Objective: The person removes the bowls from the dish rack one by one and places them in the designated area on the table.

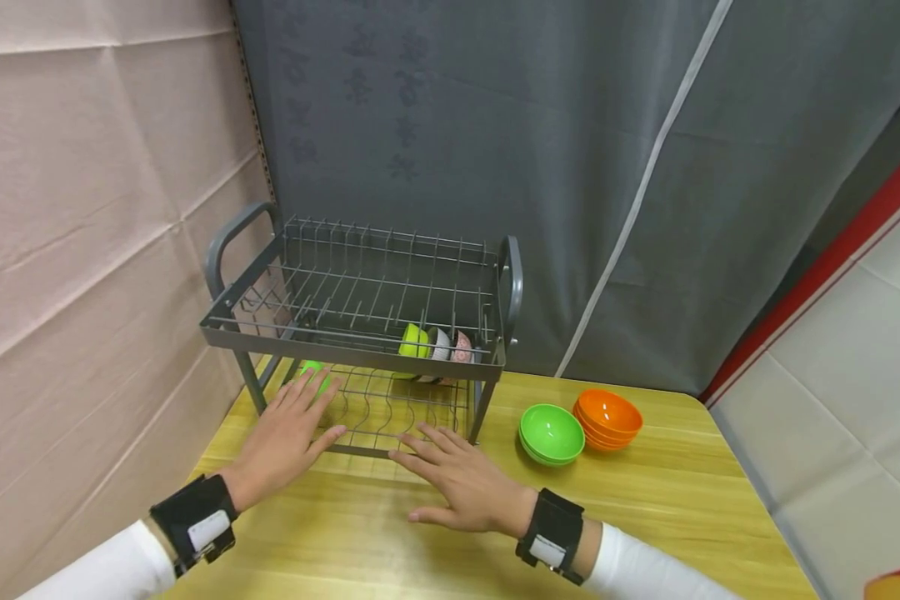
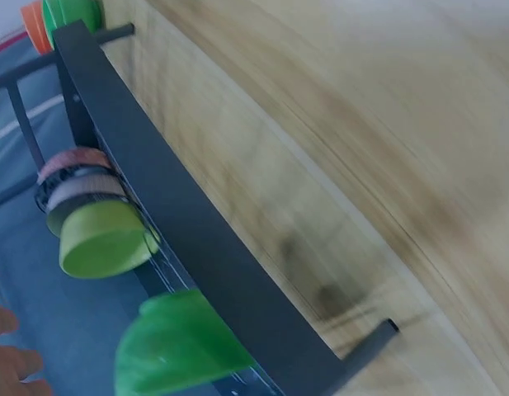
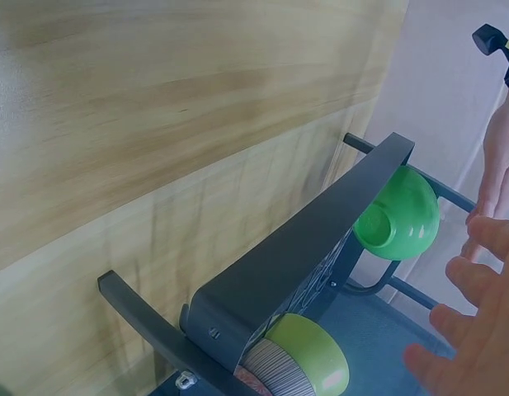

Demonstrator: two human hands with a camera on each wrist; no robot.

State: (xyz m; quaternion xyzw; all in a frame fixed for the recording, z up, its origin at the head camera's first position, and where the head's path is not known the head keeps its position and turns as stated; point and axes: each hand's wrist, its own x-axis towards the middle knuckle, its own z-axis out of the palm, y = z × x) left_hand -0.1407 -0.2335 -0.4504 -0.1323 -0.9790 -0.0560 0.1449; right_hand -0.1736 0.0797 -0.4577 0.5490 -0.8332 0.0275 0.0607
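Observation:
A two-tier dark grey dish rack (image 1: 345, 352) stands on the table. Fingers spread, my left hand (image 1: 287, 433) hovers before its lower left side and partly covers a green bowl (image 3: 407, 219) in the lower tier. My right hand (image 1: 471, 485), palm down with nothing in it, is in front of the rack's lower right edge. At the right of the lower tier, a yellow-green bowl (image 2: 106, 239), a grey-white striped bowl (image 3: 279, 367) and a pink patterned bowl (image 1: 462, 347) stand on their sides in a row. The upper rim hides part of them.
To the right of the rack, stacked green bowls (image 1: 552, 433) sit beside stacked orange bowls (image 1: 609, 417) on the wooden table (image 1: 660, 500). A grey curtain (image 1: 435, 125) hangs behind, and a pale cloth wall (image 1: 97, 250) runs along the left.

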